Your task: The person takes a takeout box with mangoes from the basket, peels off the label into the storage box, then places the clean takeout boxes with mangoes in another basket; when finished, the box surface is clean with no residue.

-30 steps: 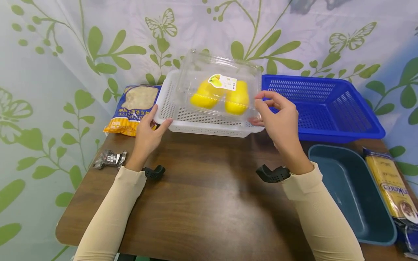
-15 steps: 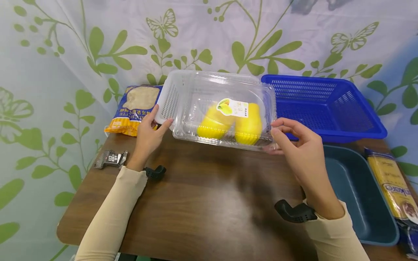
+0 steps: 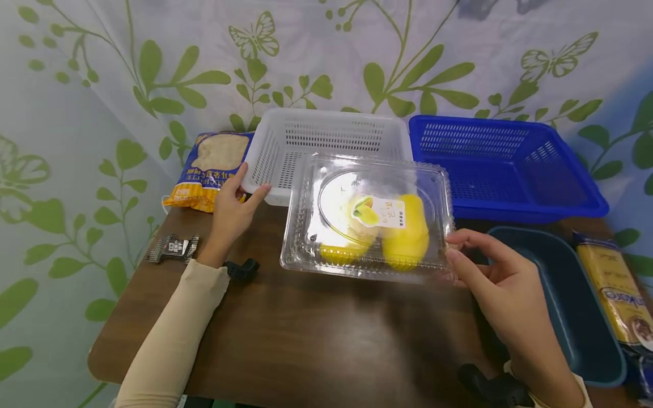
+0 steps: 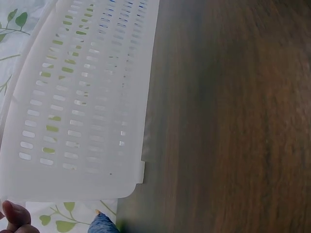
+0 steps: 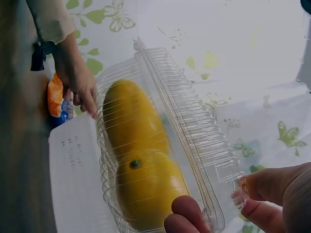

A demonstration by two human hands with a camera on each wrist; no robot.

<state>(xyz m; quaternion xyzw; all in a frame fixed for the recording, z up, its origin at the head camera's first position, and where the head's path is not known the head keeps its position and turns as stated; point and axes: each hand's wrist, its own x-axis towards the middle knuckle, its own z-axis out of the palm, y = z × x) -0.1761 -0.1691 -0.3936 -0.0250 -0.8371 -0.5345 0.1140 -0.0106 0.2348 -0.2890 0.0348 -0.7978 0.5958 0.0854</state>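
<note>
My right hand (image 3: 510, 289) pinches the right edge of a clear plastic clamshell box (image 3: 301, 232), held up in front of the white basket and overlapping its front in the head view. Inside lie two yellow fruits (image 3: 408, 243) that look like mangoes, under a label (image 3: 377, 212) with a fruit picture. In the right wrist view, thumb and fingers (image 5: 265, 184) hold the box's rim. My left hand (image 3: 232, 204) grips the front left corner of the white perforated basket (image 3: 326, 116). In the left wrist view, the basket wall (image 4: 73, 111) fills the left side.
To the right of the white basket stands a blue basket (image 3: 490, 175), with a teal bin (image 3: 551, 294) before it. A yellow pasta packet (image 3: 609, 289) lies at far right. Beside my left arm are a blue-and-orange bag (image 3: 209, 170) and a small dark wrapped snack (image 3: 173, 248).
The right hand has carried the clear box of fruit out from over the white basket, toward me and to the right. The left hand stays on the basket corner.
</note>
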